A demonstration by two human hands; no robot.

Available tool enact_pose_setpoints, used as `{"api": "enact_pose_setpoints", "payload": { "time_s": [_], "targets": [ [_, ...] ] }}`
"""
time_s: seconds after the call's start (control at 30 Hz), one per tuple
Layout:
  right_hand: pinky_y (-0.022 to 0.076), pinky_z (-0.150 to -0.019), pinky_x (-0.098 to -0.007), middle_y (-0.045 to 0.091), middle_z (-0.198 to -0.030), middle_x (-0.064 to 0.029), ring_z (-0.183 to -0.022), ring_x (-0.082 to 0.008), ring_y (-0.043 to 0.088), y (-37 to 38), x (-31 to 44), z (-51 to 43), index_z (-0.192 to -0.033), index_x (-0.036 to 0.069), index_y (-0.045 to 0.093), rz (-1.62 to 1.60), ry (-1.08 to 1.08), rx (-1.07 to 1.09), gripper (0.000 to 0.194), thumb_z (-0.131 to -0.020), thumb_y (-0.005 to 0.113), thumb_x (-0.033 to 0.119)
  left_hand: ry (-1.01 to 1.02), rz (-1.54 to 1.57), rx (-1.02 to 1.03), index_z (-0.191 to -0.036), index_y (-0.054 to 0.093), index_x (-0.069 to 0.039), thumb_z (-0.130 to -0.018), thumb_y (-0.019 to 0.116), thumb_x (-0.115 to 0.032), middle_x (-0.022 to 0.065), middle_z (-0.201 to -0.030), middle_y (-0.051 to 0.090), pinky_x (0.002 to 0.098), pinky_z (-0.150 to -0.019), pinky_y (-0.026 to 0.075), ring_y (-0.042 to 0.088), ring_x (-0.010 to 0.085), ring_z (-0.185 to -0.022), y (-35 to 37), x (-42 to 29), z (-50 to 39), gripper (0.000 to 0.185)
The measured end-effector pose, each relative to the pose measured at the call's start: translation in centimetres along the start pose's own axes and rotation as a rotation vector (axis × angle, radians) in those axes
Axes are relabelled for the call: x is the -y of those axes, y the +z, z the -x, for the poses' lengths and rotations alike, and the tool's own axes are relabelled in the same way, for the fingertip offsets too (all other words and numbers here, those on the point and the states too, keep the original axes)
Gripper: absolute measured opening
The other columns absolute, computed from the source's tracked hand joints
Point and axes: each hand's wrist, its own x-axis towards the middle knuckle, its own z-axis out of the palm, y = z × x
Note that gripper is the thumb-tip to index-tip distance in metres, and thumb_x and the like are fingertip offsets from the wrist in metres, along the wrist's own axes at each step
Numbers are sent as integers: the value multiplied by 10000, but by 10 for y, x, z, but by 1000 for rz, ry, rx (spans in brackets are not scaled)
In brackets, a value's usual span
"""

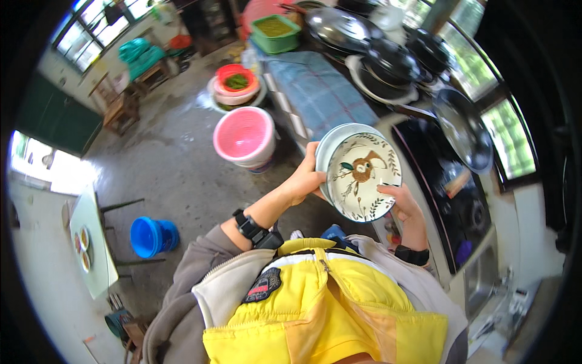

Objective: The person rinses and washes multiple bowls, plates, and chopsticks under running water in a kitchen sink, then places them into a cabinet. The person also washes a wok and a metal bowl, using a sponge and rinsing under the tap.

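A stack of plates (363,175) is held between my two hands in front of my chest. The top plate is white with a brown bird, leafy sprigs and a dark rim; paler dishes show beneath it at the upper left. My left hand (305,176) grips the stack's left edge, with some fingers hidden below it. On the lower right, my right hand (401,200) holds the edge, its thumb lying over the top plate's face. A counter with a blue checked cloth (320,88) lies just beyond the plates.
A black glass cooktop (443,191), a steel sink (481,277) and several pans line the right side. A pink basket in a bucket (244,136) stands on the floor by the counter. Blue buckets (152,236) stand at left near a table (93,236) bearing small dishes.
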Motion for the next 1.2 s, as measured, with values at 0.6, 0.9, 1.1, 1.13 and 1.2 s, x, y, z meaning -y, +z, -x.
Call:
{"api": "enact_pose_setpoints", "payload": {
  "time_s": [0.6, 0.9, 1.1, 1.13, 1.2],
  "targets": [
    [492, -876, -321, 615, -1162, -133, -1027, -204, 609, 607, 4, -389, -1282, -16, 480, 312, 304, 848, 549, -749, 615, -10, 71, 169, -901, -1349, 270, -161, -894, 470, -28, 104, -1231, 490, 317, -709, 566, 602, 191, -1023, -532, -125, 166, 514],
    [489, -567, -270, 644, -1015, -59, -845, -143, 622, 821, 28, -545, -1249, 46, 513, 446, 209, 819, 517, -735, 571, 62, 148, 209, -897, -1374, 289, -193, -849, 486, -27, 86, -1103, 561, 237, -438, 516, 664, 162, -787, -797, -199, 132, 584],
    [502, -848, -314, 638, -1125, -125, -966, -201, 634, 864, 94, -630, -1257, -17, 501, 319, 194, 682, 533, -741, 624, 37, 33, 236, -637, -1390, 264, -190, -811, 500, 19, 114, -1143, 537, 286, -513, 590, 673, 215, -829, -914, -292, 52, 660],
    [497, -862, -314, 634, -1140, -124, -988, -202, 628, 871, 103, -647, -1267, -15, 495, 284, 185, 652, 553, -732, 625, 36, 60, 221, -604, -1384, 267, -186, -802, 504, 34, 119, -1153, 533, 304, -526, 600, 674, 225, -842, -934, -305, 34, 666],
    [511, -803, -303, 639, -1121, -104, -975, -186, 625, 879, 114, -679, -1263, 4, 504, 234, 127, 595, 552, -721, 602, 42, 45, 255, -535, -1311, 315, -183, -806, 497, 38, 110, -1135, 538, 316, -513, 597, 672, 236, -844, -968, -323, -4, 581]
  ]
}}
